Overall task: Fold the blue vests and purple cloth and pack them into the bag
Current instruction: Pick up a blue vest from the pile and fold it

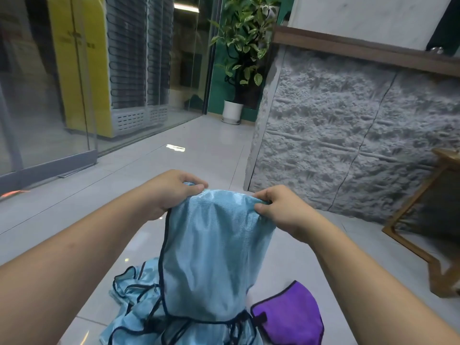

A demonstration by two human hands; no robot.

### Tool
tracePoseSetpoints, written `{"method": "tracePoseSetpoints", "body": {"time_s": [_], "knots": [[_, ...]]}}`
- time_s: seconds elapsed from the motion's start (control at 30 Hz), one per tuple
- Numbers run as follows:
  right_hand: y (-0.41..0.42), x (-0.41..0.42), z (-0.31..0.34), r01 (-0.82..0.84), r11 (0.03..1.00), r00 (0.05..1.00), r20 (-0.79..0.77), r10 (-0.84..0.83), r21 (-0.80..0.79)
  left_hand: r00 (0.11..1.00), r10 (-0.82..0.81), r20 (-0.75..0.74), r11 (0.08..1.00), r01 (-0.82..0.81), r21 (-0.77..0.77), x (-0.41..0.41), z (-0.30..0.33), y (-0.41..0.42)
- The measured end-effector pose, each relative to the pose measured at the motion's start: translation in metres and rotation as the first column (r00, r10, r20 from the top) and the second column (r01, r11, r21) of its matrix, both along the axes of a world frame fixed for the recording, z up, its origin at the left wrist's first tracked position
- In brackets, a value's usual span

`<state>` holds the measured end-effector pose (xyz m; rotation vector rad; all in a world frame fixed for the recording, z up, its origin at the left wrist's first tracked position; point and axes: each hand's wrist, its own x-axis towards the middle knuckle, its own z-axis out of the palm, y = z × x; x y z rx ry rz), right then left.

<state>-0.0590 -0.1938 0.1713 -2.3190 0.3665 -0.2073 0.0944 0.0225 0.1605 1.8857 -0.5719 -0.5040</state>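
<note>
A person's left hand and right hand each pinch a top corner of a light blue mesh vest, holding it up at the centre of the frame so it hangs down. Below it, at lower centre, more blue vests lie crumpled on the grey tiled floor. A purple cloth lies just beside them at lower right. A potted plant stands at upper centre beside a textured stone wall.
</note>
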Motion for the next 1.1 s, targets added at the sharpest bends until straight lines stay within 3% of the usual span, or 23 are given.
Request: {"method": "tracePoseSetpoints", "body": {"time_s": [0.17, 0.3, 0.37, 0.43, 0.5, 0.57, 0.63, 0.7, 0.83, 0.93, 1.0, 1.1], "knots": [[0.0, 0.001, 0.002, -0.006, 0.987, 0.999, -0.049, -0.002, -0.163, 0.985, -0.062, 0.159, 0.997, 0.055, 0.05, -0.004, -0.001, 0.003], [-0.002, 0.002, 0.003, -0.002, 0.935, 0.994, -0.105, -0.038, -0.355, 0.92, -0.147, 0.362, 0.952, 0.032, 0.305, -0.004, -0.001, 0.0], [-0.001, 0.001, 0.003, 0.046, 0.929, 0.992, -0.094, -0.086, -0.367, 0.859, -0.153, 0.488, 0.94, -0.026, 0.341, -0.004, -0.002, -0.003], [-0.004, 0.0, 0.003, 0.08, 0.942, 0.992, -0.065, -0.107, -0.326, 0.848, -0.143, 0.511, 0.937, -0.049, 0.345, 0.0, -0.002, -0.001], [-0.008, -0.004, 0.003, 0.097, 0.981, 0.995, -0.01, -0.1, -0.166, 0.878, -0.135, 0.458, 0.948, -0.021, 0.319, 0.003, -0.002, 0.003], [-0.012, -0.008, 0.001, 0.09, 0.986, 0.991, 0.083, -0.102, 0.143, 0.894, -0.134, 0.428, 0.957, 0.005, 0.29, 0.007, -0.003, 0.005], [-0.014, -0.012, 0.0, 0.035, 0.913, 0.978, 0.174, -0.114, 0.406, 0.911, -0.155, 0.382, 0.953, 0.036, 0.302, 0.008, -0.002, 0.009], [-0.014, -0.014, 0.0, -0.022, 0.819, 0.969, 0.215, -0.124, 0.573, 0.961, -0.159, 0.225, 0.97, 0.11, 0.218, 0.007, -0.003, 0.01], [-0.011, -0.009, -0.006, -0.025, 0.781, 0.965, 0.22, -0.145, 0.624, 0.988, -0.119, -0.099, 0.992, 0.114, -0.055, -0.002, -0.013, 0.009], [-0.012, -0.005, -0.016, -0.024, 0.738, 0.976, 0.176, -0.13, 0.674, 0.922, -0.09, -0.376, 0.97, -0.004, -0.243, -0.012, -0.026, 0.008], [-0.015, -0.008, -0.026, -0.068, 0.646, 0.988, 0.14, -0.061, 0.76, 0.849, -0.097, -0.52, 0.955, -0.069, -0.29, -0.017, -0.033, 0.011], [-0.018, -0.012, -0.05, -0.116, 0.562, 0.992, 0.069, 0.104, 0.819, 0.795, -0.125, -0.594, 0.953, -0.07, -0.294, -0.018, -0.041, 0.012]]}}
